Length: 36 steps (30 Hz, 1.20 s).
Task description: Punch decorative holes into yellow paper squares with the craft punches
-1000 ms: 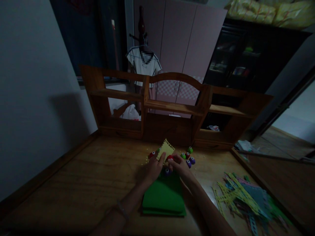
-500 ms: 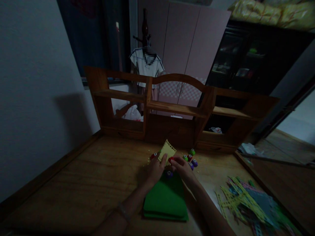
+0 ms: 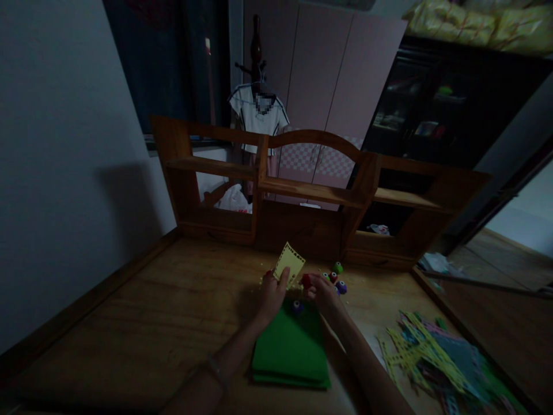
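Pinched in my left hand [image 3: 273,293] is a small yellow sheet [image 3: 289,262] with a row of holes along its upper edges, held tilted above the table. My right hand [image 3: 325,293] grips a small red craft punch [image 3: 306,281], just right of the sheet and apart from it. Below them lies a stack of green sheets [image 3: 290,349], with a purple punch [image 3: 296,306] at its far end. Part of another red punch [image 3: 268,273] shows behind my left hand. Small pale bits are scattered around on the wood.
Beyond my right hand sit several more punches, among them a green one [image 3: 337,268] and a purple one [image 3: 341,287]. A heap of punched yellow, blue and pink scraps [image 3: 436,351] covers the table's right side. A wooden shelf unit [image 3: 311,193] stands along the back edge.
My right hand has drawn the red punch away from the sheet's edge, to the right. My left hand and the yellow sheet have shifted slightly left.
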{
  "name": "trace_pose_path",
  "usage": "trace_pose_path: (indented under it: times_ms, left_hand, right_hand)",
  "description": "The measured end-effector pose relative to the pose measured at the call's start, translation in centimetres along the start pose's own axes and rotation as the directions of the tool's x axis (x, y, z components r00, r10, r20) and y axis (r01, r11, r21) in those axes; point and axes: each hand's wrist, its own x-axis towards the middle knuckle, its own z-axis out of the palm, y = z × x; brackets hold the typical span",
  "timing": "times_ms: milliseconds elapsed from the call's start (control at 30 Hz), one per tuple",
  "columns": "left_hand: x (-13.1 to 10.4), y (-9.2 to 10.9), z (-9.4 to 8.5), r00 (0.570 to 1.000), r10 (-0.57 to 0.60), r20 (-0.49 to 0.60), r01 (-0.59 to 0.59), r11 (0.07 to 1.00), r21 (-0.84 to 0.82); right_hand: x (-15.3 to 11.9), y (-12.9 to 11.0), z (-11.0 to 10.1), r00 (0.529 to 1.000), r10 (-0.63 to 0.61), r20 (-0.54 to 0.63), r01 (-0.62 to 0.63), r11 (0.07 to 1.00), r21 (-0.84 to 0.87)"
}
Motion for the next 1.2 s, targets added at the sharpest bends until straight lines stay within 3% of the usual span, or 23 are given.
trace_pose_path:
  times_ms: [167, 400, 567, 1067, 1133, 1200]
  left_hand:
    - [0.0, 0.1, -0.1, 1.0, -0.015, 0.011, 0.015, 1.0, -0.006]
    - [0.2, -0.4, 0.6, 0.995, -0.041, 0.092, 0.051, 0.993, -0.111]
    - [0.1, -0.6, 0.8, 0.991, -0.032, 0.127, 0.052, 0.986, -0.157]
    - [-0.2, -0.3, 0.6, 0.992, -0.034, 0.12, 0.04, 0.998, -0.046]
    - [-0.3, 0.4, 0.3, 0.999, -0.018, 0.046, 0.019, 1.0, -0.021]
    - [-0.3, 1.1, -0.2, 0.991, 0.054, -0.122, -0.056, 0.998, -0.009]
  right_hand:
    - [0.2, 0.2, -0.7, 0.999, 0.033, 0.021, -0.032, 0.999, -0.027]
    - [-1.0, -0.6, 0.1, 0.997, -0.039, 0.067, 0.057, 0.955, -0.291]
    - [-1.2, -0.7, 0.3, 0.995, -0.078, 0.054, 0.093, 0.921, -0.377]
    - [-1.2, -0.9, 0.3, 0.992, -0.114, 0.055, 0.127, 0.9, -0.417]
    - [-1.2, -1.0, 0.3, 0.991, -0.119, 0.055, 0.131, 0.892, -0.433]
    - [-1.2, -1.1, 0.3, 0.989, -0.14, 0.047, 0.146, 0.886, -0.44]
